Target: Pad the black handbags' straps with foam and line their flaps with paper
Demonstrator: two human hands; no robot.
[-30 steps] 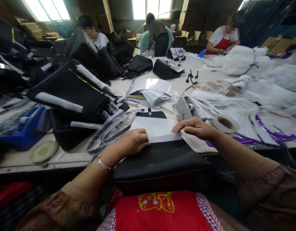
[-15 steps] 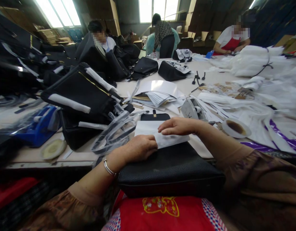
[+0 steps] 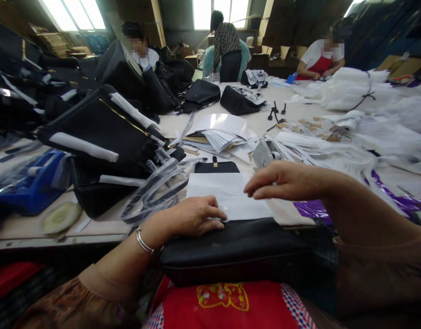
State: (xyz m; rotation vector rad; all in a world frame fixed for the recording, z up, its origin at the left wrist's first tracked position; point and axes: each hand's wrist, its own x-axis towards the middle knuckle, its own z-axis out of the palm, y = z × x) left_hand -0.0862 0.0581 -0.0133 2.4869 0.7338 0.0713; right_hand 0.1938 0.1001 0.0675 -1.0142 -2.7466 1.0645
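A black leather handbag [image 3: 238, 240] lies on its side at the table's front edge, against my red apron. Over its far part is a flat sheet of white paper [image 3: 213, 187], and a black flap with a gold clasp [image 3: 215, 167] shows beyond the sheet. My left hand [image 3: 200, 217] rests on the bag at the paper's near edge, fingers loosely stretched and touching both. Above the paper's right side hovers my right hand [image 3: 282, 180], its fingers extended and holding nothing visible.
Black bags with wrapped handles [image 3: 97, 123] are piled at left, beside a blue tape dispenser [image 3: 39, 183]. Plastic-wrapped straps [image 3: 152, 192] lie left of the paper. Stacked white sheets [image 3: 220, 130] sit behind; white wrapping material [image 3: 347, 91] covers the right. Several co-workers stand across the table.
My right hand has moved right and lifted off the paper, leaving more of it exposed. My left hand's fingers have straightened at the near edge. The view has shifted slightly.
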